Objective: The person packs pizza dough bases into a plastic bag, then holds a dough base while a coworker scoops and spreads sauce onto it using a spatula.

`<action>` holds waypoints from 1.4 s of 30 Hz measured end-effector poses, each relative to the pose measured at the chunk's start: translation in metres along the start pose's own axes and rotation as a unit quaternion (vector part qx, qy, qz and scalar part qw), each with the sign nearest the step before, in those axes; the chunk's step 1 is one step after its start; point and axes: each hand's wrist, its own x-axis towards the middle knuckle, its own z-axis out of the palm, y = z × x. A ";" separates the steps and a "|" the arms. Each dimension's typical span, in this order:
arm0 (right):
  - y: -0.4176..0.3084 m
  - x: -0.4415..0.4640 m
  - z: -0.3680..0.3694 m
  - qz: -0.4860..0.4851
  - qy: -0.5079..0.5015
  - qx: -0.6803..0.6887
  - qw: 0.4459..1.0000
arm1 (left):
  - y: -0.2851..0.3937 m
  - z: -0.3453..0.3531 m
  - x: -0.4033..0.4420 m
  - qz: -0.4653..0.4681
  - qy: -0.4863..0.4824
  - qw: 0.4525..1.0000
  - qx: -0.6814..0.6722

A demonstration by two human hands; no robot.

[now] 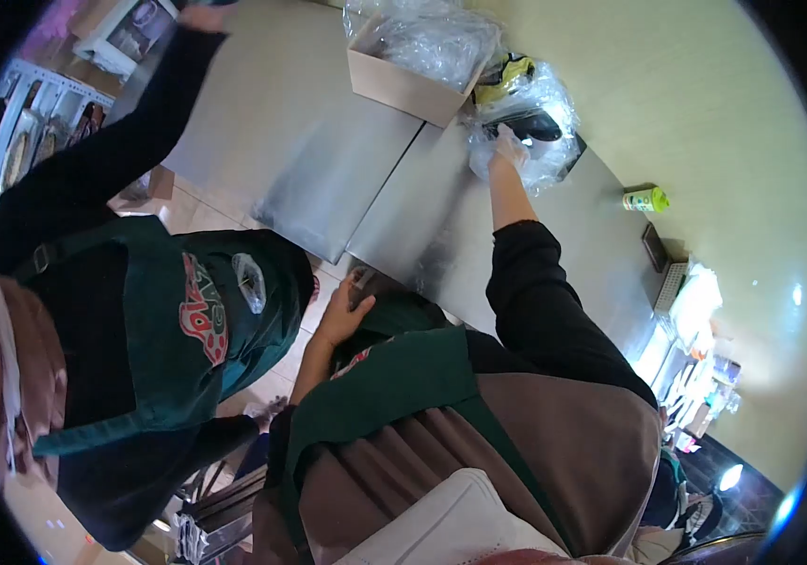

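Observation:
My right hand (509,151) reaches across the metal table into a heap of clear plastic bags (547,169). Its fingers are bunched on the crinkled plastic, beside a smooth black object (535,125) whose kind I cannot make out. A yellow and black item (509,77) lies behind it, partly under plastic. My left hand (342,315) is low at the table's near edge, in front of my green apron. Its fingers are curled near something dark and partly see-through, too unclear to name.
A cardboard box (408,85) full of clear plastic stands on the metal table (300,122). Close on my left is a co-worker in a green apron (168,311), one arm over the table. A green-capped container (646,199) and a basket (671,285) sit along the wall.

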 end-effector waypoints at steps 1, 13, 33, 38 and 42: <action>0.020 0.016 0.002 -0.005 -0.003 0.049 0.999 | -0.003 0.000 -0.005 -0.012 0.000 1.000 -0.011; 0.030 0.019 -0.113 0.127 -0.292 0.508 0.801 | -0.005 -0.003 0.007 0.021 -0.071 0.996 0.042; 0.050 0.045 -0.166 0.113 -0.234 0.522 0.812 | -0.005 0.014 0.040 0.059 -0.160 0.981 0.088; 0.038 0.049 -0.139 0.100 -0.169 0.446 0.873 | 0.005 0.011 0.037 0.047 -0.149 0.984 0.081; 0.026 0.061 -0.092 0.122 -0.130 0.396 0.901 | -0.011 0.013 0.043 0.069 -0.113 0.988 0.080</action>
